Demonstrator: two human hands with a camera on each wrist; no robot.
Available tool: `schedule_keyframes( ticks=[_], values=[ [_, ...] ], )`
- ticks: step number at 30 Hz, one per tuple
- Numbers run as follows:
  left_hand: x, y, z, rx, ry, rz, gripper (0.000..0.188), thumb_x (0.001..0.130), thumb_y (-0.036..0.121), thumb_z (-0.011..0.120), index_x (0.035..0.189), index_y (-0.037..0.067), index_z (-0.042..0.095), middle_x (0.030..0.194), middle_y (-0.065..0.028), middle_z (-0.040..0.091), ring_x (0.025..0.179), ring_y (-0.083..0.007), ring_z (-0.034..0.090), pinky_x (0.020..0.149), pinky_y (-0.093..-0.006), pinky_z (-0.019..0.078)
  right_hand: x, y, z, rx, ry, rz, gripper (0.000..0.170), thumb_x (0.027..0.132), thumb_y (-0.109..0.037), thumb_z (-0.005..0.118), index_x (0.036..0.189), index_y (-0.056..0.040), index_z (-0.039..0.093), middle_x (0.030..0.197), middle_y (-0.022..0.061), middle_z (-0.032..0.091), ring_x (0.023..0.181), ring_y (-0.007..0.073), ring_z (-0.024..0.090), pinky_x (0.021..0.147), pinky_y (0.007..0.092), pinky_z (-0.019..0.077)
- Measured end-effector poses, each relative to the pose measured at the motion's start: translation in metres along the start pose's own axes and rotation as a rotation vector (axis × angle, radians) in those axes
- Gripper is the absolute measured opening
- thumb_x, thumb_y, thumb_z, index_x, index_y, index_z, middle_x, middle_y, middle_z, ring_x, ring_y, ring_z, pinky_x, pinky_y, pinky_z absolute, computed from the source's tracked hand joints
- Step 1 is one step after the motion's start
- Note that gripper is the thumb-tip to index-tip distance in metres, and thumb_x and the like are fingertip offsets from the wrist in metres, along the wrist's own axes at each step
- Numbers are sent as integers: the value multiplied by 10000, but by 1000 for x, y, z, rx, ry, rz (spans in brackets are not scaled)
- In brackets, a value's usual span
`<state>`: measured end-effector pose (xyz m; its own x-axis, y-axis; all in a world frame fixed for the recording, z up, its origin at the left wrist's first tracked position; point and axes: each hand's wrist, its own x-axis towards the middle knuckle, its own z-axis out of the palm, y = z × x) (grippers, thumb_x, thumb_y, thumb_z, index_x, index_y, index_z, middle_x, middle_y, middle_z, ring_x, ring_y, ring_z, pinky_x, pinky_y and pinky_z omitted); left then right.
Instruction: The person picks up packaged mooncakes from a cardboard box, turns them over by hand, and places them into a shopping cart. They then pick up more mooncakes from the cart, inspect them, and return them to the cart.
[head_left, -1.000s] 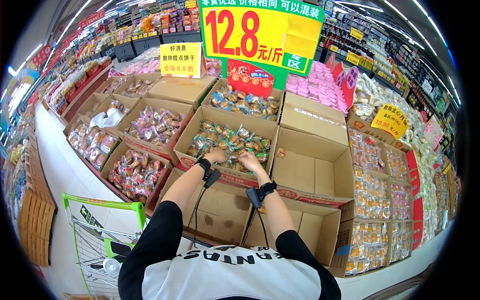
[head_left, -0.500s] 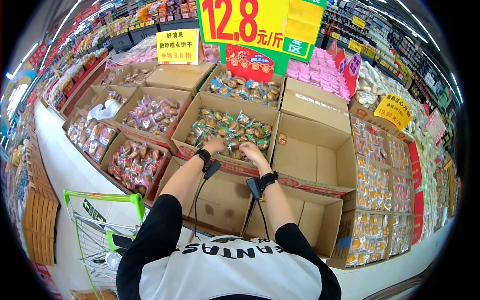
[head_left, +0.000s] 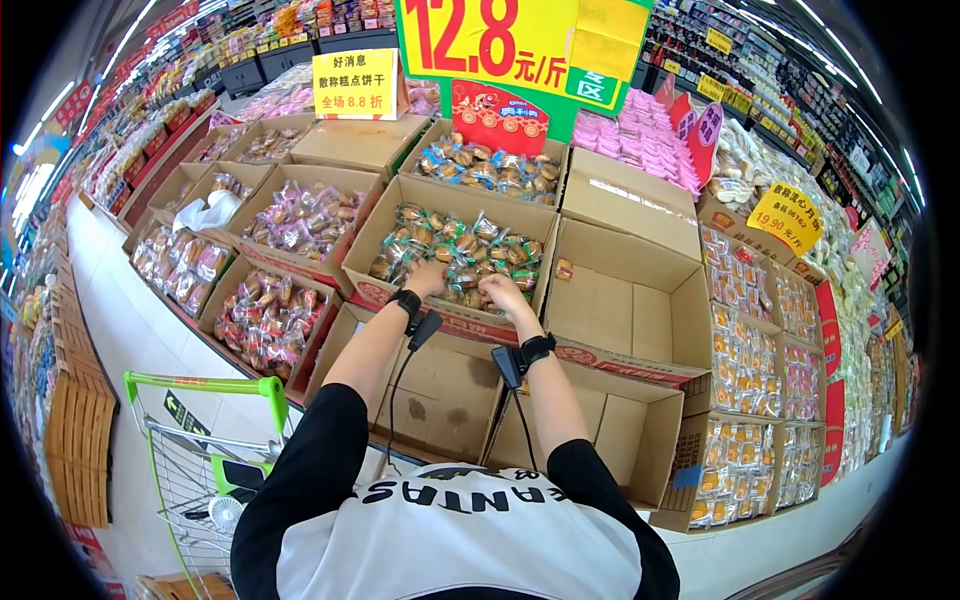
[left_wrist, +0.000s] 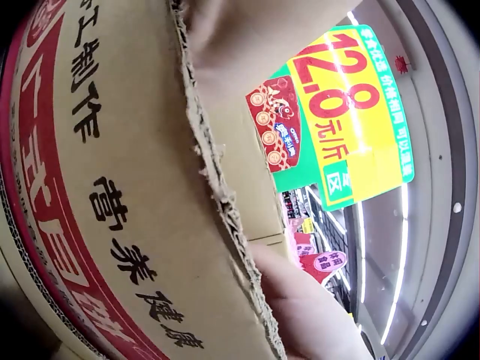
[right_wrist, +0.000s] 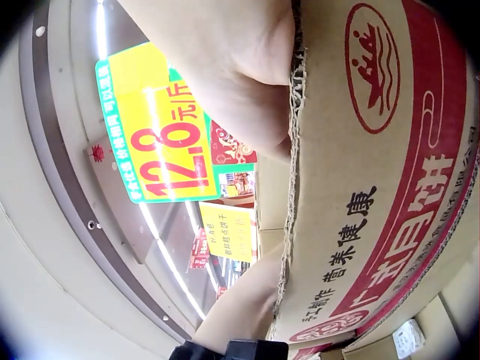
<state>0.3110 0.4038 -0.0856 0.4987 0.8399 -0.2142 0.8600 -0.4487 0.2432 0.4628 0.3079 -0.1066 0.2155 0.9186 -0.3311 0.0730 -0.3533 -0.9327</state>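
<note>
In the head view, both hands reach over the front wall of a cardboard box (head_left: pixel 352 262) filled with small brown pastries in clear wrappers with green and blue print (head_left: pixel 455 245). My left hand (head_left: pixel 427 279) lies on the pastries near the front left, fingers extended among them. To its right, my right hand (head_left: pixel 503 294) has bent fingers down at the pastries close to the front wall; I cannot tell whether it pinches one. Both wrist views show the box's printed front and torn top edge. Behind that edge the fingers are hidden.
A mostly bare box (head_left: pixel 625 310) with one small packet stands to the right. Two lower cartons (head_left: pixel 432 405) sit below the forearms. More pastry boxes (head_left: pixel 300 225) line the left. A large price sign (head_left: pixel 500 40) rises behind. A green-handled cart (head_left: pixel 205 385) stands at lower left.
The head view has tilted down, so the boxes and sign appear higher. Both hands stay in the same box; the left hand's fingers look more extended over the pastries than before.
</note>
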Motion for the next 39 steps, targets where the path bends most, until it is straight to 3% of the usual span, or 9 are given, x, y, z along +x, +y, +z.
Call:
schedule_keyframes(
  ticks=[3, 8, 22, 26, 28, 30, 31, 35, 39],
  values=[
    [9, -6, 6, 7, -68, 100, 281, 659, 142, 566, 940, 141, 555, 990, -172, 532, 1068, -377, 336, 796, -501, 320, 0, 0, -1, 27, -9, 1, 191, 799, -232, 502, 907, -76, 527, 826, 16, 548, 713, 112, 531, 618, 263, 434],
    [22, -16, 12, -47, 44, 152, 163, 694, 141, 497, 815, 102, 598, 880, -170, 582, 929, -365, 478, 761, -472, 362, 0, 0, -1, 38, -8, 3, 194, 798, -233, 504, 905, -72, 526, 820, 15, 545, 706, 114, 530, 624, 266, 439],
    [22, -20, 13, -290, 207, 184, 153, 687, 96, 525, 813, 57, 602, 830, -207, 577, 794, -335, 557, 713, -379, 448, -2, -2, -3, 43, -33, -2, 291, 786, -198, 518, 1041, -59, 499, 865, 38, 537, 725, 116, 517, 627, 255, 440],
    [8, -10, -5, -670, 63, 175, 165, 730, 78, 534, 864, 0, 591, 806, -128, 602, 633, -203, 583, 629, -291, 463, -3, -3, 1, -70, 16, -134, 496, 715, -102, 581, 1182, -86, 415, 955, 73, 524, 767, 150, 516, 646, 260, 437],
    [-1, -4, -14, -1066, -98, 163, 177, 783, 24, 463, 921, -8, 568, 783, -70, 602, 622, -143, 558, 608, -275, 461, -6, -8, 1, -170, 5, -178, 663, 649, -52, 623, 1247, -124, 346, 1088, 134, 460, 936, 240, 483, 774, 302, 416],
    [-6, -3, -20, -1115, -199, 168, 232, 846, 39, 396, 1035, 54, 529, 876, -26, 557, 662, -110, 510, 576, -239, 422, -15, -15, 3, -430, 94, -447, 728, 613, -41, 645, 1260, -141, 327, 1191, 178, 359, 1106, 303, 361, 906, 327, 331],
    [-8, -4, -22, -1181, -246, 173, 233, 848, 44, 394, 1036, 56, 532, 912, -29, 543, 706, -105, 506, 616, -237, 426, -23, -24, 5, -483, 105, -415, 768, 600, -47, 655, 1274, -165, 304, 1259, 169, 266, 1177, 317, 266, 962, 330, 272],
    [-16, -2, -35, -1232, -424, 227, 226, 849, 70, 415, 1047, 62, 525, 964, -34, 510, 814, -94, 499, 712, -236, 437, -31, -30, 8, -607, 235, -574, 671, 606, -57, 662, 1212, -137, 386, 1198, 135, 365, 1126, 293, 346, 931, 331, 307],
    [-4, -9, -26, -1362, -505, 277, 265, 850, 126, 450, 1106, 64, 465, 922, -37, 509, 768, -112, 538, 700, -240, 461, -24, -26, 7, -491, 104, -661, 438, 653, -90, 644, 1062, -84, 486, 1008, 109, 505, 1004, 250, 461, 841, 340, 368]
  ],
)
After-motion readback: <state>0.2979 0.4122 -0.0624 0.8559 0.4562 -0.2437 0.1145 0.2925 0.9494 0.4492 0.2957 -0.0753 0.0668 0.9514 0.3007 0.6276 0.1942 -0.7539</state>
